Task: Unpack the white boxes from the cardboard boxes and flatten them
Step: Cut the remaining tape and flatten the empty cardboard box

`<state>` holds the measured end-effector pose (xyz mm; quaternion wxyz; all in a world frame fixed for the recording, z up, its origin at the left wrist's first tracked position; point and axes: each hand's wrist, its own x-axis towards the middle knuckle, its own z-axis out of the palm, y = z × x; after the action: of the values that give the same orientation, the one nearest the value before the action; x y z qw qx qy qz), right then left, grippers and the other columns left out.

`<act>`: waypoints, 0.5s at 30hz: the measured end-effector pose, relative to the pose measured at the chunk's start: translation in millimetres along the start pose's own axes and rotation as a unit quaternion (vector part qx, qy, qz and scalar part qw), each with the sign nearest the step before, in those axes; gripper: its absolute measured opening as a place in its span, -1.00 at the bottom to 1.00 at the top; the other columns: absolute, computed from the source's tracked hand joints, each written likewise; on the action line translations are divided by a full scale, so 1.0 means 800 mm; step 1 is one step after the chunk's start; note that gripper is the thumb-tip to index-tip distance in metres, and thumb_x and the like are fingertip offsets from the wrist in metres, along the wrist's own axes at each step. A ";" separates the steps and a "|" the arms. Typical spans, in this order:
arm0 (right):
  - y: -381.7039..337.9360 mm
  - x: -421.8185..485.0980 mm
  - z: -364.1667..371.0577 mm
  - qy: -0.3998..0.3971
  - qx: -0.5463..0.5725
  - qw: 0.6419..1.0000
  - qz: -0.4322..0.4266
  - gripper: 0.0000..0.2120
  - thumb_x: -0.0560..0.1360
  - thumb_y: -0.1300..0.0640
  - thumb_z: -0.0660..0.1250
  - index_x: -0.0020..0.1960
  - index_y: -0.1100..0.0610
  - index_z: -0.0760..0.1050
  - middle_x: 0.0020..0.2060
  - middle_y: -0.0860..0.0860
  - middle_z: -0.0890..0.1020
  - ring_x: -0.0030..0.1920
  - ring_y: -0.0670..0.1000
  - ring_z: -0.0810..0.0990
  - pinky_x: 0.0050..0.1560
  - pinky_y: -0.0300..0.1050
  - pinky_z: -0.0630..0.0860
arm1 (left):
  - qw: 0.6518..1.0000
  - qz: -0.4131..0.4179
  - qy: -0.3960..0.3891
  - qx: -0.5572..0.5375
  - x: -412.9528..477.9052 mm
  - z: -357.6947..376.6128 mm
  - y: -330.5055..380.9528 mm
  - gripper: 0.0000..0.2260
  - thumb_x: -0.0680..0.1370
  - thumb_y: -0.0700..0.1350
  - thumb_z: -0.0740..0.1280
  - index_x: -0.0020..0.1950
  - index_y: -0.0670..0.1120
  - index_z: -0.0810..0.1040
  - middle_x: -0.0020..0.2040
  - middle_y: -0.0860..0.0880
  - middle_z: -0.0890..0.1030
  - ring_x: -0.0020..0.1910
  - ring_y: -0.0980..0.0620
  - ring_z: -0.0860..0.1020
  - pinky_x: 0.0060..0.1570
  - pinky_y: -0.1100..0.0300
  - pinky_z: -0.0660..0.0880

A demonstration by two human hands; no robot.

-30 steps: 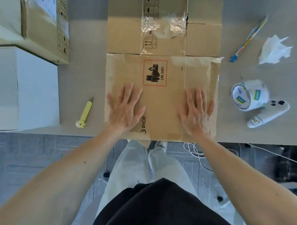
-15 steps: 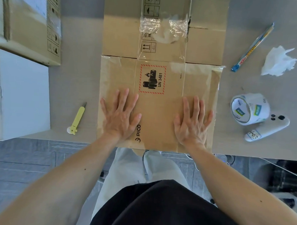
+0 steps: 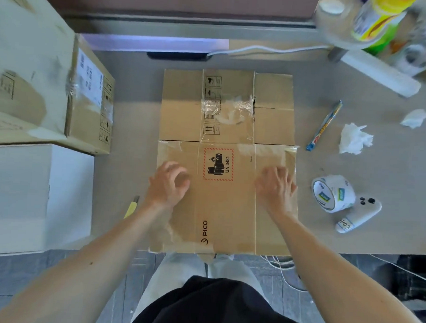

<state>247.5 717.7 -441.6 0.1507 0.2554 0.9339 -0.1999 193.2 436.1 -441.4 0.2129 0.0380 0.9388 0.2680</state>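
Observation:
A flattened cardboard box (image 3: 226, 206) with a PICO logo and a UN 3481 battery label lies on the grey table in front of me, its near edge over the table's front edge. My left hand (image 3: 168, 183) is over its left part, fingers loosely bent and holding nothing. My right hand (image 3: 275, 186) is over its right part, near the taped right edge, fingers also bent with nothing in them. A white box (image 3: 17, 196) stands at the left. Behind it stands a taped cardboard box (image 3: 87, 107).
A yellow cutter (image 3: 132, 208) lies left of the flat box, partly under my left forearm. To the right are a tape roll (image 3: 332, 193), a white controller (image 3: 359, 214), a pen (image 3: 324, 126) and crumpled tissue (image 3: 354, 139). A power strip (image 3: 379, 72) and bottles sit far right.
Both hands went from pressing flat with spread fingers to a loosely bent pose, a little farther up the cardboard. The view has tilted up and shows more of the table's far side.

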 end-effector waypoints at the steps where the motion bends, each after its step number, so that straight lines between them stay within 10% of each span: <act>1: -0.007 0.016 -0.012 0.012 0.025 0.999 0.021 -0.74 0.52 0.05 0.24 0.19 0.05 0.43 0.22 0.06 0.38 0.25 0.16 0.35 0.28 0.14 0.26 | 0.999 -0.025 0.015 -0.034 0.015 -0.013 0.002 -0.69 0.48 0.06 0.32 0.13 -0.07 0.63 0.25 -0.10 0.48 0.30 -0.10 0.44 0.28 0.06 0.34; 10: -0.004 0.128 -0.058 -0.011 0.167 0.955 0.245 -0.25 0.44 -0.11 0.43 0.47 0.13 0.16 0.35 0.22 0.30 0.34 0.28 0.33 0.31 0.17 0.34 | 0.966 -0.216 0.041 -0.137 0.117 -0.070 0.002 -0.45 0.40 0.14 0.46 0.25 -0.14 0.45 0.13 -0.10 0.54 -0.07 -0.02 0.53 -0.24 0.25 0.46; 15: 0.005 0.136 -0.047 -0.006 0.164 0.949 0.268 -0.24 0.38 -0.18 0.48 0.39 0.13 0.24 0.33 0.19 0.41 0.35 0.25 0.37 0.33 0.23 0.35 | 0.949 -0.255 0.012 -0.185 0.133 -0.068 -0.007 -0.52 0.50 0.10 0.43 0.29 -0.11 0.41 0.14 0.00 0.53 0.01 -0.04 0.52 -0.12 0.14 0.45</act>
<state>153.2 783.2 -451.5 0.1603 0.5163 0.7844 -0.3040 73.8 424.3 -443.0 0.2659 -0.2457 0.8538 0.3742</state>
